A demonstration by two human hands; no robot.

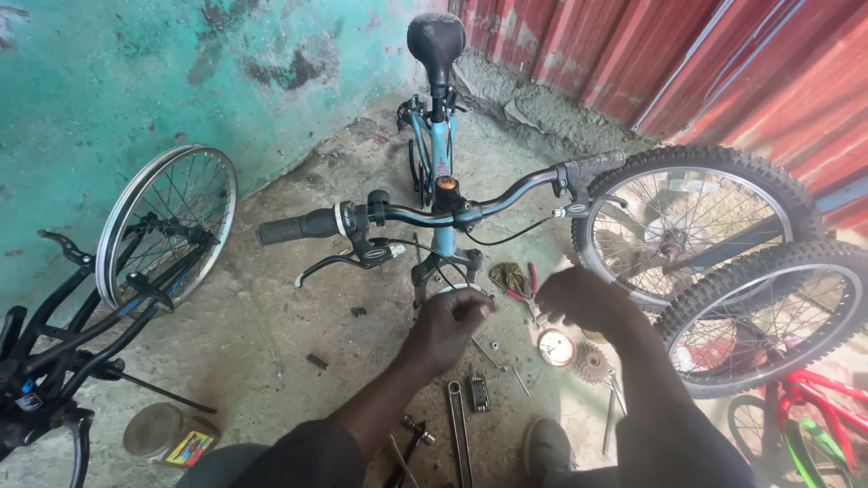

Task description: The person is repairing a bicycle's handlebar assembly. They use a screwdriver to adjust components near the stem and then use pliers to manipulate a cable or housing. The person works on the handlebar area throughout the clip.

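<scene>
A light blue bicycle frame [442, 154] stands facing me, with a black saddle [436, 38] at the far end and black handlebars [425, 215] across the middle. My left hand [449, 323] is closed around a small part at the fork just under the handlebars. My right hand [583, 298] hovers right of it with fingers curled; whether it holds anything is hidden. A brake lever [348, 259] and loose cables hang beside my left hand.
Tools lie on the concrete below my hands: red-handled pliers [522, 285], a spanner [458, 425], bolts, a round tin [555, 347], a sprocket [592, 363]. Two knobbly wheels [723, 235] lean at the right, a bare rim [167, 221] and black frame at left.
</scene>
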